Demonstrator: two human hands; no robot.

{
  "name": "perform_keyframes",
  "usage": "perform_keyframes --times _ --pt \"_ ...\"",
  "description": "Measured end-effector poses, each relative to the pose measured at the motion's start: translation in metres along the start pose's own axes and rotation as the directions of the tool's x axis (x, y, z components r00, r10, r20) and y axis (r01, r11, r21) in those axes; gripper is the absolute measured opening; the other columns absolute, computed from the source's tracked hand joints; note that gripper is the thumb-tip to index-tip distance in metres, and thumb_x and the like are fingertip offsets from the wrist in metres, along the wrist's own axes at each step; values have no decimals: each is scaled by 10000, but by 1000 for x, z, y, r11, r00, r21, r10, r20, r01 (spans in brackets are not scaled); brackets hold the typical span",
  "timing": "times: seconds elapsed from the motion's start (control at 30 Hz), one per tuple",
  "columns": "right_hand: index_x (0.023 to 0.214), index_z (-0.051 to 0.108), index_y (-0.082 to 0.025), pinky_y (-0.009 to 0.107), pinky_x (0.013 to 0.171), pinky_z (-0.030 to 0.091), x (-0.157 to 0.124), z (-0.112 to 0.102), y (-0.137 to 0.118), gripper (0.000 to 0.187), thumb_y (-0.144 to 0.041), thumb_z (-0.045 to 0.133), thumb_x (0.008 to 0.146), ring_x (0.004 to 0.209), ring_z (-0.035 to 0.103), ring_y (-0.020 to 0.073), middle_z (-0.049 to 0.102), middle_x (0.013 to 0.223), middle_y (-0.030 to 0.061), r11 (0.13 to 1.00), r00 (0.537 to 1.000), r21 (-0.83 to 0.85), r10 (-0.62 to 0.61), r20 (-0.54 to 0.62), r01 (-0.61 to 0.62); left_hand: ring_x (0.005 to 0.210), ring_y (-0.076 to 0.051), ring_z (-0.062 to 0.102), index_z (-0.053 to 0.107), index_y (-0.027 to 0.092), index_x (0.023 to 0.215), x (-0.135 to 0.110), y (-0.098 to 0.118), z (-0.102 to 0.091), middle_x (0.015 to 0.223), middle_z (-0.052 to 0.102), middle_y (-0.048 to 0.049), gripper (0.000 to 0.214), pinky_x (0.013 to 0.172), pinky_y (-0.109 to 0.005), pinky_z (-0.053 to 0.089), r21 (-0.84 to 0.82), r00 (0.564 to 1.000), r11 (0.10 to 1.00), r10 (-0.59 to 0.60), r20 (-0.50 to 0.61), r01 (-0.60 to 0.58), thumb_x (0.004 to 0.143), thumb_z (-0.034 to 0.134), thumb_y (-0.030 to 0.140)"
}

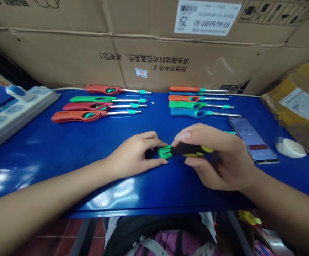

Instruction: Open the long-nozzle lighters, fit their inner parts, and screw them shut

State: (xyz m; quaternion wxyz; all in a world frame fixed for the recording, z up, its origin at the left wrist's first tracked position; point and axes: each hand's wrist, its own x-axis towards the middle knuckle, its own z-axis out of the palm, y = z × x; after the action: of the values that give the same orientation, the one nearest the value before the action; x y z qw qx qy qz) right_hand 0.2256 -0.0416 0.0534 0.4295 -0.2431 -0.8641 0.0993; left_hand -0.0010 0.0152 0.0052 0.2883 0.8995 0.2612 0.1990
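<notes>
My left hand (140, 153) pinches the end of a green gas lighter (165, 152) between thumb and fingers, low over the blue table. Over the same lighter, my right hand (220, 156) is closed around a black-and-yellow screwdriver (188, 149), seen mostly by its handle. The screwdriver's tip is hidden, and so is most of the lighter's body. A bit of teal tape (229, 132) shows beyond my right hand. Behind my hands lie two groups of long lighters: a red one (103, 89) and an orange one (76, 116) at left, a blue one (186, 112) at right.
A cardboard box (149, 46) walls off the back of the blue table (90, 142). A power strip (15, 106) lies at left. To the right are a phone (254, 138), a white mouse-like object (291, 148) and a taped yellow-brown package (300, 103).
</notes>
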Motion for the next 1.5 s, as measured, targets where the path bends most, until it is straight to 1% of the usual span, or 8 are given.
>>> perform_keyframes --times 0.3,0.47,0.6,0.73,1.0,1.17,1.4,1.5 --pt "1206 582 -232 303 718 609 0 -2 8 233 -336 606 999 832 708 167 733 1080 55 979 982 -174 73 -172 -103 881 -176 647 713 194 1150 1 8 -6 994 649 -32 278 759 -293 517 91 999 995 -32 34 29 909 704 333" --pt "1070 590 -267 273 518 538 4 -16 22 140 -304 666 957 584 620 114 648 929 4 941 843 47 321 -432 -335 865 -240 670 704 226 1139 -3 15 -39 994 667 -36 309 741 -369 522 468 975 884 -102 198 -3 838 684 293" --pt "1023 611 -232 270 574 574 1 -39 48 223 -251 752 851 757 677 158 652 1008 29 886 873 -7 456 -172 -464 946 -293 663 679 220 1167 -6 16 -56 1053 679 -68 334 846 -447 528 606 967 794 -123 225 -40 841 668 296" --pt "1054 607 -209 315 600 586 -17 -42 77 177 -283 661 902 776 691 184 679 1036 59 801 805 -82 591 -49 -593 1026 -287 641 605 237 1330 -3 11 -43 1194 655 -80 440 901 -447 527 539 973 838 -43 228 -89 950 620 458" --pt "1006 711 -213 451 920 514 -33 -29 95 138 -233 706 869 999 642 262 707 1011 76 846 855 -306 496 154 -435 1056 -264 625 610 203 1256 5 -3 -18 1161 639 -83 381 901 -409 535 380 980 918 41 193 -113 1025 518 493" --pt "1014 699 -197 435 971 495 -26 -53 86 150 -252 569 964 1076 610 262 658 1075 113 869 927 -383 368 74 -314 979 -239 671 570 188 1270 4 -8 -31 1208 608 -90 434 854 -388 567 397 991 916 3 137 -58 1052 420 532" --pt "1090 709 -181 419 871 503 -25 -85 74 231 -266 522 985 970 663 276 737 1033 115 810 821 -531 469 327 -251 934 -268 705 550 183 1264 3 -10 -48 1264 612 -120 487 730 -371 577 565 1000 825 19 -15 -8 1052 355 576" --pt "1048 715 -176 381 822 505 -24 -76 75 236 -279 504 1017 903 659 247 737 970 104 834 839 -508 425 340 -216 942 -281 712 562 179 1267 3 -7 -49 1256 648 -120 493 734 -381 579 565 999 825 26 -30 -4 1050 360 573"
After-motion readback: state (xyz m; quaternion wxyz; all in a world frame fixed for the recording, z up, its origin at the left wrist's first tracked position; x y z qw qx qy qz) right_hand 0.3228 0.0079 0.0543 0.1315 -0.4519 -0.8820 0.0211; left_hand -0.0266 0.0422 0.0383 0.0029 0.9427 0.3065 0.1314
